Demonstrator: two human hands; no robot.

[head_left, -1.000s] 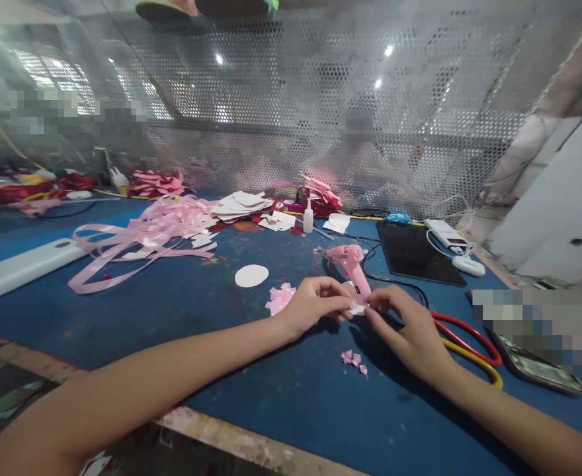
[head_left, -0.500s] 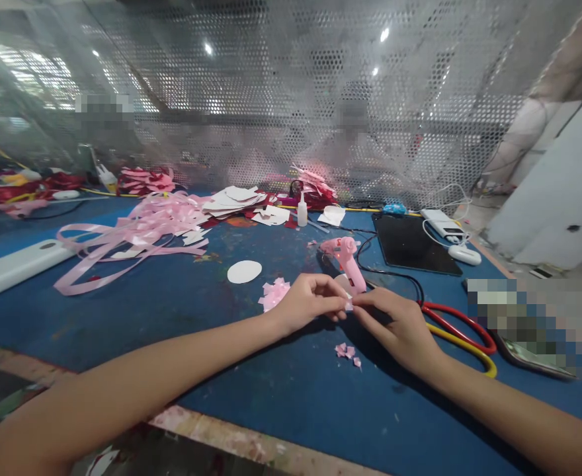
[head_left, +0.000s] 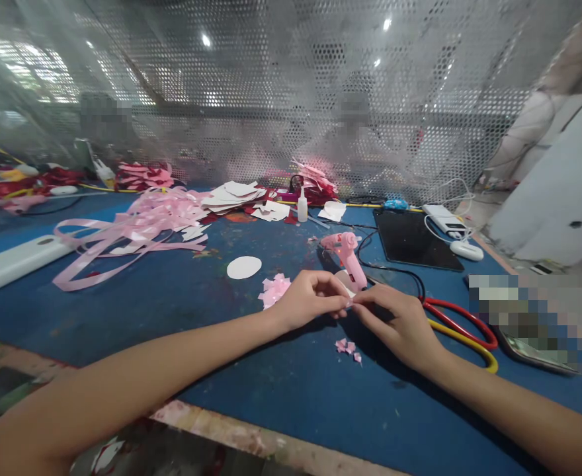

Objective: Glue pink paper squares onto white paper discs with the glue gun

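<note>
A tiny bit of pink ribbon is pinched in the fingertips of my left hand and my right hand, close together over the blue table. Just past it is a pink glue gun. Some little pink scraps lie nearer me. 1 frilly pink bundle and 1 white oval are on the left; 1 red handle and 1 yellow handle are by my right hand
</note>
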